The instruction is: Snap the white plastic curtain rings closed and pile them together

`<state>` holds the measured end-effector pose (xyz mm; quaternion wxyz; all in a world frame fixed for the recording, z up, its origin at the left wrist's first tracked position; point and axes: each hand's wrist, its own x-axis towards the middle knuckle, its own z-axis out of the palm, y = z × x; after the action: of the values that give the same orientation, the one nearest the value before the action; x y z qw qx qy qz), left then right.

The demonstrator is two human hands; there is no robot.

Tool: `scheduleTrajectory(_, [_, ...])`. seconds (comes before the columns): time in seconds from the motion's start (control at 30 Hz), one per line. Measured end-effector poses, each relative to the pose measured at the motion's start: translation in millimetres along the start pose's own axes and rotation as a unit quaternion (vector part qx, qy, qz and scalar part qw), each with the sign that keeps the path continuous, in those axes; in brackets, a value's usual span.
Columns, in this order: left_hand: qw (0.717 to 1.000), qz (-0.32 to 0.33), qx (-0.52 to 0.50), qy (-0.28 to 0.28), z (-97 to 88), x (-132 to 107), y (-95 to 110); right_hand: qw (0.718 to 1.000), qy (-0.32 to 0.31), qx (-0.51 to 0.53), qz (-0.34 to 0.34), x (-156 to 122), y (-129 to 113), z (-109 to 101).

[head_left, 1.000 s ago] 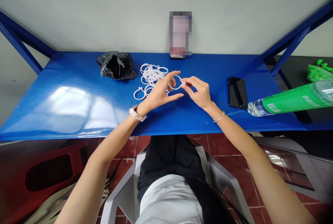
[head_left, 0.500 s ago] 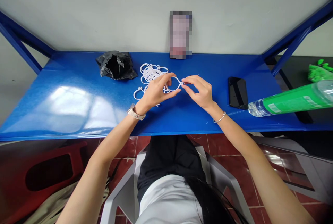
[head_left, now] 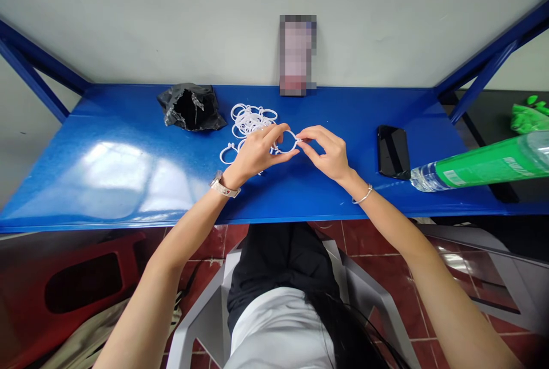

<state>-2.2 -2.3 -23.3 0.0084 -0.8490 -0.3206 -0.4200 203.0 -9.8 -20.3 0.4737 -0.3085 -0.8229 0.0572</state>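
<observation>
A white plastic ring, round with a small clasp at its right side, is held up between both hands over the blue table. My left hand grips its left side, thumb below and fingers above. The thumb and index finger of my right hand pinch the clasp, which is mostly covered by the fingertips. Behind and left of my left hand lies a pile of similar white rings, partly hidden by that hand. One more white ring rests by the left wrist.
A crumpled black plastic bag stands open on the blue table, left of the rings. A blurred-out upright phone-shaped object leans on the wall. To the right are a black phone and a green-labelled bottle.
My right hand has shifted very slightly left, its fingertips closer over the ring's clasp. The left hand keeps its grip, and the pile looks the same.
</observation>
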Motion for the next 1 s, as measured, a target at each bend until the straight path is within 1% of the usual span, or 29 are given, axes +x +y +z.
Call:
scheduleTrajectory(0.1, [1.0, 0.002, 0.003, 0.002, 0.3, 0.1, 0.2, 1.0, 0.006, 0.016, 0.009, 0.0, -1.1, 0.3])
scheduleTrajectory(0.23, [1.0, -0.005, -0.016, -0.003, -1.0, 0.3, 1.3, 1.0, 0.02, 0.024, -0.002, 1.1, -2.4, -0.7])
scheduleTrajectory(0.43, [0.999, -0.02, -0.029, -0.022, -2.5, 0.5, 1.5, 0.999, 0.022, 0.032, -0.008, 2.2, -5.0, -2.4])
scheduleTrajectory(0.63, [1.0, -0.009, -0.023, -0.014, -2.5, 0.3, 1.9, 0.999, 0.021, 0.034, -0.003, 1.8, -5.4, -2.5])
scheduleTrajectory(0.7, [0.999, -0.021, -0.023, -0.029, -3.7, 0.4, 2.1, 0.999, 0.019, 0.031, -0.004, 1.3, -4.4, -2.1])
scheduleTrajectory(0.83, [0.995, -0.054, -0.017, -0.081, -6.5, 2.3, 1.9, 1.0, 0.014, 0.02, -0.01, -0.5, -1.7, 0.3])
scheduleTrajectory(1.0, [0.99, -0.056, 0.002, -0.127, -2.0, 2.6, 0.9, 1.0, 0.012, 0.02, -0.008, -2.7, -1.5, 4.3])
